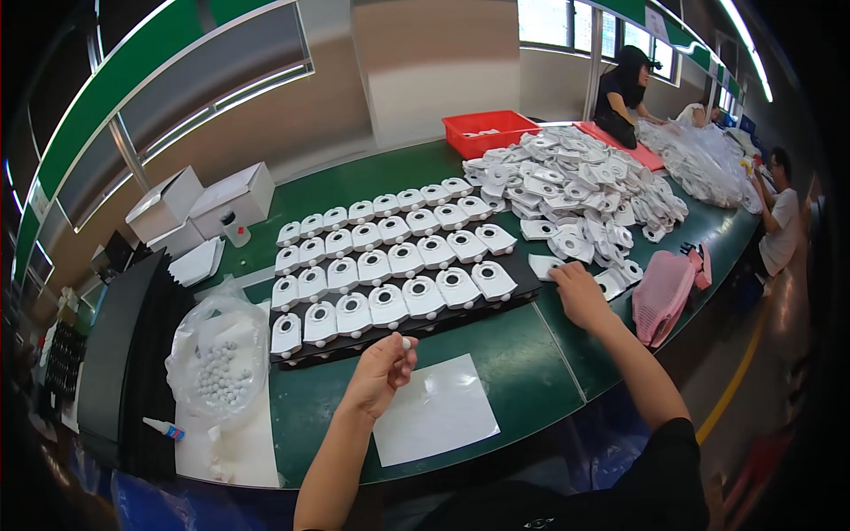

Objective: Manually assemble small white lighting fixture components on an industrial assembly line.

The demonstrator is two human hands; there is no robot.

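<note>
My left hand (382, 376) is closed, with a small white ball (406, 342) pinched at the fingertips, over the front edge of a black board (518, 276). On that board stand rows of white plastic parts (387, 304), each with a round dark-ringed hole; small white balls show at the lower ends of many. To the right of the board, my right hand (580, 299) has its fingers closed on the edge of one loose white plastic part (542, 265). Just beyond lies a large heap of the same parts (567, 181).
A clear bag of white balls (221, 372) and a small glue bottle (164, 428) lie left, beside stacked black boards (119, 354). A white sheet (436, 411) lies in front. Right is a pink mesh pouch (664, 296); behind are a red bin (487, 133) and a co-worker (624, 93).
</note>
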